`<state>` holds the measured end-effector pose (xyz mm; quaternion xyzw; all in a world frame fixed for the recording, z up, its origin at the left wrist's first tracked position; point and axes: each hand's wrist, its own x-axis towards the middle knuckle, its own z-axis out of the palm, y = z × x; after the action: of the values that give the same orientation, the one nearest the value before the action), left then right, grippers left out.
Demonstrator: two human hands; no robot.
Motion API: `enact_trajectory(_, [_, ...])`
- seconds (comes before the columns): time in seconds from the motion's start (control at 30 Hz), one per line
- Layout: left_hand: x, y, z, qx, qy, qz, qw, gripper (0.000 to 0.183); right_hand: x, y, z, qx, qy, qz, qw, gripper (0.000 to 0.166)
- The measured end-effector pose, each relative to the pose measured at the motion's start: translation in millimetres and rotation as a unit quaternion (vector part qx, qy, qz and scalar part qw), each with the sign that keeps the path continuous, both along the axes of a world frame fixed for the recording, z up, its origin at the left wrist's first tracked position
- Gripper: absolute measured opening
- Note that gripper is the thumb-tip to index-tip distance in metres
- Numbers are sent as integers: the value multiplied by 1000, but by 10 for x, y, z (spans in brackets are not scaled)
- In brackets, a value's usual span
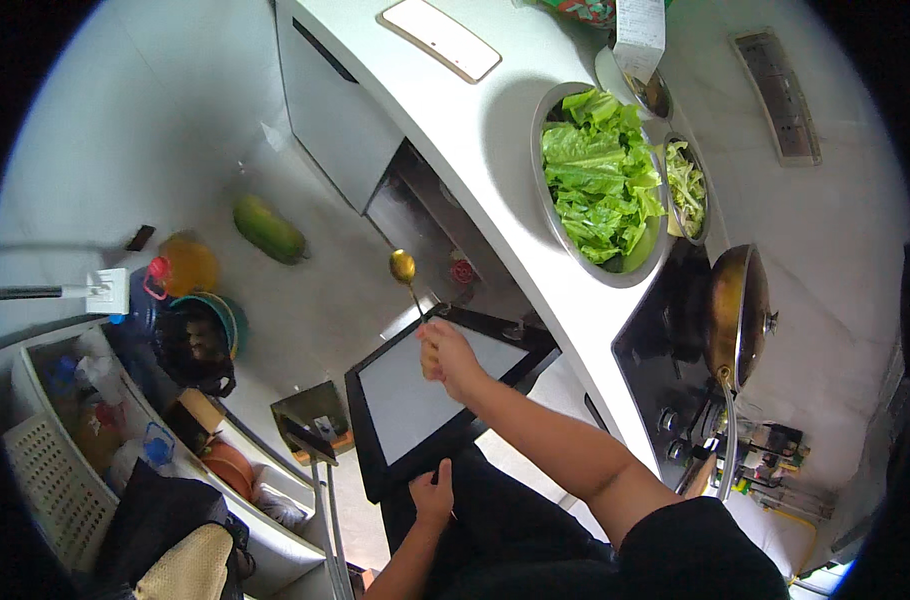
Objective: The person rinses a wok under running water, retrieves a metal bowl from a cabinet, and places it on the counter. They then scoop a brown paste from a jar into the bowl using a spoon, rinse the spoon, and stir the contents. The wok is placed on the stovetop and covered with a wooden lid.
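Note:
My right hand (449,358) is closed around the handle of a gold-coloured spoon (402,267). The spoon's bowl points away from me, over the far edge of a black-framed panel (425,405) with a pale, flat middle. This panel juts out from the cabinet below the counter, and my right hand is above it. My left hand (432,496) is at the panel's near edge with its thumb raised; whether its fingers grip the edge cannot be made out.
On the white counter (455,142) are a large metal bowl of lettuce leaves (603,180), a smaller bowl of cut greens (686,187) and a white plate-like slab (440,39). A lidded pan (732,315) stands on the black cooktop (650,345). A green melon (269,229) lies on the floor; storage bins (57,442) stand left.

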<state>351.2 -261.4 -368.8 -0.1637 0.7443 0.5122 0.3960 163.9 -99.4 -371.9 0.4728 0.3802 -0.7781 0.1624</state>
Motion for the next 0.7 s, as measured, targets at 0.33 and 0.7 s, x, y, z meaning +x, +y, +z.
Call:
enact_trajectory(0.33, [-1587,283,-119,135,148,117,973,21,748,-148,1657,58,158,81,982,17])
enact_trajectory(0.7, [-1699,565,1869,444,256,22,859,54,2072,-83,2826,150,234,76,958,23])
